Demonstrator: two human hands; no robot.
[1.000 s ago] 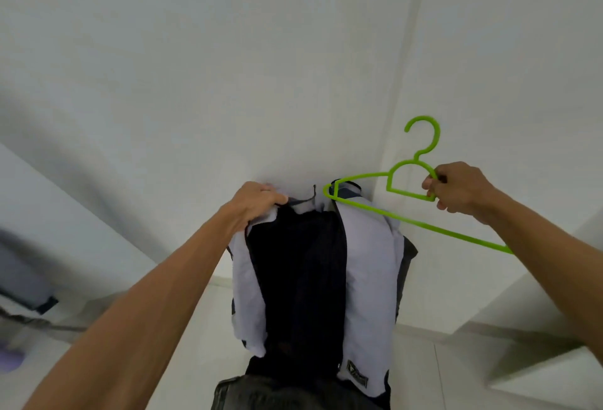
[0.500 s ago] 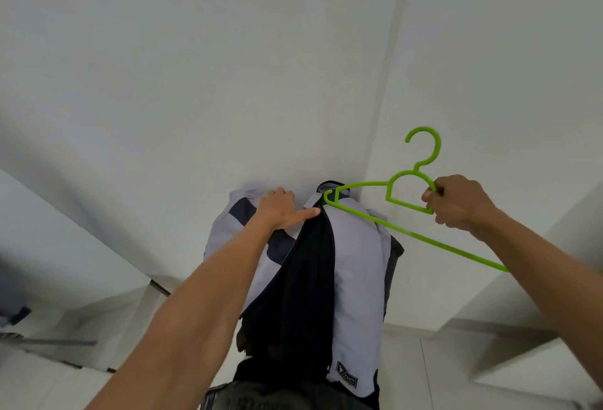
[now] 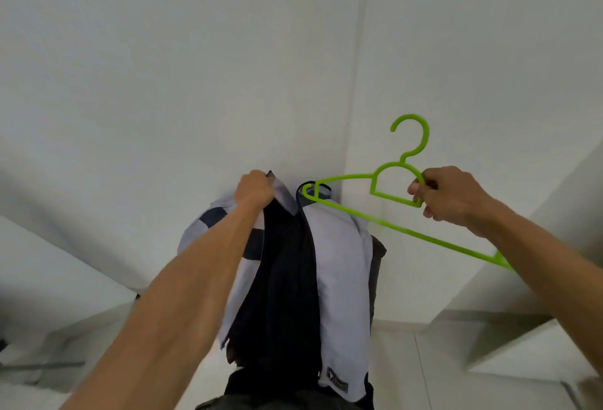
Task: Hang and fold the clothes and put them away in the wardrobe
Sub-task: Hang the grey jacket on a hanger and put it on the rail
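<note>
Pale grey and black, the shirt (image 3: 339,266) hangs at centre frame, its collar edge pinched in the closed left hand (image 3: 256,189). At three o'clock from it, the right hand (image 3: 447,194) grips the green hanger (image 3: 396,187), whose left tip sits inside the shirt's shoulder.

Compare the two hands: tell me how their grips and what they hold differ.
The left hand is fisted on the pale-and-dark garment at its top edge; the right hand pinches the green hanger at its small inner loop. The left hand grips soft cloth, the right rigid plastic. The left sits slightly nearer centre frame. Both are raised at about the same height and closed on something.
</note>
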